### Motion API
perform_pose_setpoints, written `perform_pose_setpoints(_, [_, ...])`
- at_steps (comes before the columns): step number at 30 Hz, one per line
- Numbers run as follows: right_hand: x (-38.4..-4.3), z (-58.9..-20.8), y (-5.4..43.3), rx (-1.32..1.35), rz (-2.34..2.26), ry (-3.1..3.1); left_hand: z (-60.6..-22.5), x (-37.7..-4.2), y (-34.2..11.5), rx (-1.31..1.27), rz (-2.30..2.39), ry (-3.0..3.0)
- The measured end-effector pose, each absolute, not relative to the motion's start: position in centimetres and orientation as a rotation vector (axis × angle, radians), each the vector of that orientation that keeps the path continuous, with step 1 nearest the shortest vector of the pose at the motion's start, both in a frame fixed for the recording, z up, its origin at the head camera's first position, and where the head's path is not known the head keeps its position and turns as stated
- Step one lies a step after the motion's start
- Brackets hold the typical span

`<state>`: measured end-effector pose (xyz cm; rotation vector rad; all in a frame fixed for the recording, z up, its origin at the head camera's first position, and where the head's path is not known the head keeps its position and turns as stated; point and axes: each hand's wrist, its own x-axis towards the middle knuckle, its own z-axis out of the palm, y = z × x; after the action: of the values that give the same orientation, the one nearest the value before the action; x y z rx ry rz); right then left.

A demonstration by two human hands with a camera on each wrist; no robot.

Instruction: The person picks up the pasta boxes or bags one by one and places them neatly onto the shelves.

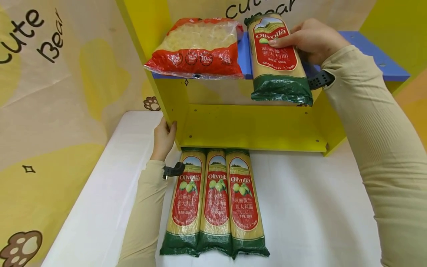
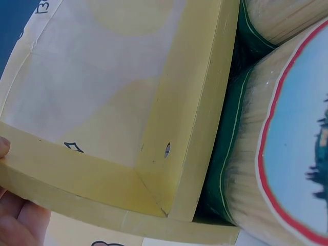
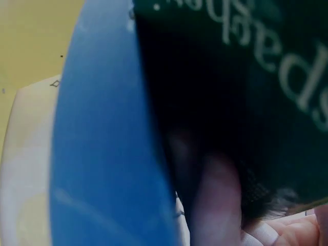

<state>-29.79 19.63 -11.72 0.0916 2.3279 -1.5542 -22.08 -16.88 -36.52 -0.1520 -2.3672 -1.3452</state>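
Note:
My right hand (image 1: 317, 41) grips a pack of spaghetti (image 1: 273, 61) by its right side, thumb across the red label. That pack overlaps the front edge of the blue shelf board (image 1: 360, 48) in the head view, its green end toward me. The right wrist view shows the pack's dark green side (image 3: 287, 128) close beside the blue board, with fingers in shadow under it. Low on the left, my left hand (image 1: 163, 139) holds the side panel of the yellow shelf unit (image 1: 250, 128). Its fingers (image 2: 23, 220) curl round the panel edge in the left wrist view.
A red bag of short pasta (image 1: 200, 48) lies on the left part of the blue board. Three more spaghetti packs (image 1: 215, 207) lie side by side on the white table (image 1: 307, 207), their far ends at the unit's lower front edge. A patterned cloth (image 1: 66, 92) hangs behind.

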Motion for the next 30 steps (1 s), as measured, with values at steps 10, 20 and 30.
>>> perform_pose_setpoints(10, [-28.7, -11.9, 18.9, 0.032, -1.370, 2.638, -36.4, -22.1, -17.0, -0.137, -1.359, -2.378])
perform_pose_setpoints(20, [-28.0, -12.5, 20.3, 0.029, -1.667, 2.488, -36.4, -22.8, -16.7, -0.165, -1.352, -2.362])
perform_pose_setpoints(30, [-25.9, -13.4, 21.8, -0.013, -1.846, 2.462, -36.3, -22.6, -16.6, -0.158, -1.352, -2.360])
